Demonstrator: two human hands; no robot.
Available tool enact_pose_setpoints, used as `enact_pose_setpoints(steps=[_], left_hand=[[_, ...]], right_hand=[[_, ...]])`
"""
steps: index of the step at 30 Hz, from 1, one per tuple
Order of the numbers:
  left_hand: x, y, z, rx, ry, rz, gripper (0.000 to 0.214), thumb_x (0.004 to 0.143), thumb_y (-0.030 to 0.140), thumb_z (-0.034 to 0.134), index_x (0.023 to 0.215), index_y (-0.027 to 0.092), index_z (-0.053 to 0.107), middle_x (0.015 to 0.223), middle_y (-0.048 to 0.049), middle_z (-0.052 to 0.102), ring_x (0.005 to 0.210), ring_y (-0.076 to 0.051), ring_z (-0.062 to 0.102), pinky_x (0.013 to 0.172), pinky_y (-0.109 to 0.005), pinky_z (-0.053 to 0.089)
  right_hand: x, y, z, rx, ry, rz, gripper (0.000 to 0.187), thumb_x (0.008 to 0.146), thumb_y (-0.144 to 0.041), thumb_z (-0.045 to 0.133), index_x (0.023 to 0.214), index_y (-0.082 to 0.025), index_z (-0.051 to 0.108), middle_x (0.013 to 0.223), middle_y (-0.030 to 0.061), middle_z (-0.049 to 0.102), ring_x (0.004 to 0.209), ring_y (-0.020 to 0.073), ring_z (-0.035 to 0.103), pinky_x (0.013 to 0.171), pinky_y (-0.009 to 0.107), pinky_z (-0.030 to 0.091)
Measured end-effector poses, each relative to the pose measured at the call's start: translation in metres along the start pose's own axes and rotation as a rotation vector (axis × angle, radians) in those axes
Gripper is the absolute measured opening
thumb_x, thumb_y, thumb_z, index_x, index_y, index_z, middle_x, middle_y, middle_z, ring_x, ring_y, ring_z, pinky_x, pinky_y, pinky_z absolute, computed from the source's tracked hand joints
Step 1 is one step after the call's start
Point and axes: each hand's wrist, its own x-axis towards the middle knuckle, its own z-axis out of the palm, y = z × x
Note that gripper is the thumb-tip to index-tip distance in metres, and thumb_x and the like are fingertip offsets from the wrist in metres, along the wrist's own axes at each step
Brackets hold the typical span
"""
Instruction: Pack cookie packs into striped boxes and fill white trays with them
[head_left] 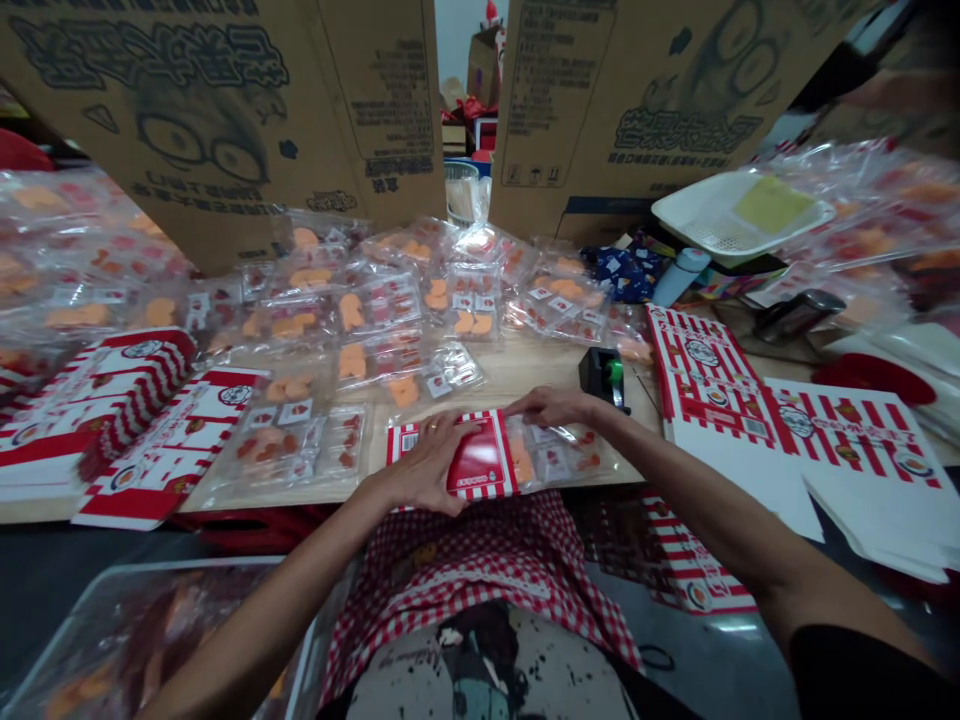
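A red-and-white striped carton sleeve (480, 462) lies at the near edge of the wooden table (525, 372). My left hand (427, 468) rests on its left end, fingers curled over it. A clear plastic packet of orange and red pieces (559, 458) sticks out of the sleeve's right end. My right hand (551, 406) presses on the packet's top edge with fingers together.
Several clear packets (375, 320) cover the table's middle and left. Flat striped cartons are stacked at left (97, 395) and right (712, 385). A black tape dispenser (604, 375) stands just right of my hands. Big cardboard boxes (225, 120) wall the back; a white tray (739, 212) sits at right.
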Motion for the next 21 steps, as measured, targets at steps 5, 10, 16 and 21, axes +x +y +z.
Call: enact_pose_setpoints(steps=[5, 10, 16, 21], left_hand=[[0.004, -0.001, -0.003, 0.024, 0.092, -0.053, 0.109, 0.055, 0.046, 0.087, 0.149, 0.023, 0.036, 0.154, -0.0199, 0.032, 0.144, -0.048, 0.03, 0.118, -0.066, 0.023], [0.002, 0.0, 0.001, 0.037, 0.158, -0.12, 0.104, 0.059, 0.044, 0.084, 0.148, 0.022, 0.035, 0.153, -0.0196, 0.032, 0.144, -0.046, 0.031, 0.119, -0.064, 0.024], [0.002, 0.007, -0.005, 0.069, 0.402, -0.056, 0.104, 0.061, 0.044, 0.084, 0.148, 0.026, 0.029, 0.154, -0.0183, 0.027, 0.145, -0.045, 0.028, 0.118, -0.064, 0.026], [0.02, 0.019, -0.024, 0.07, 0.786, 0.027, 0.109, 0.059, 0.044, 0.084, 0.145, 0.029, 0.021, 0.153, -0.018, 0.023, 0.146, -0.045, 0.028, 0.116, -0.064, 0.03]], right_hand=[[-0.004, -0.015, 0.025, -0.283, 0.369, 0.09, 0.062, 0.081, -0.01, 0.052, 0.143, -0.017, 0.059, 0.131, 0.015, 0.068, 0.12, 0.0297, 0.061, 0.104, 0.04, 0.041], [-0.042, -0.027, 0.023, -0.299, 0.679, 0.659, 0.047, 0.097, -0.035, 0.047, 0.135, -0.009, 0.058, 0.125, 0.0263, 0.066, 0.119, 0.04, 0.061, 0.099, 0.051, 0.041], [-0.065, -0.041, -0.001, -0.235, 0.79, 0.62, 0.045, 0.096, -0.036, 0.05, 0.136, -0.017, 0.06, 0.117, 0.0186, 0.071, 0.114, 0.0395, 0.063, 0.098, 0.053, 0.043], [-0.075, -0.096, -0.055, 0.096, 1.014, 0.129, 0.048, 0.098, -0.044, 0.05, 0.141, -0.026, 0.058, 0.121, 0.0105, 0.07, 0.102, 0.032, 0.066, 0.087, 0.048, 0.055]])
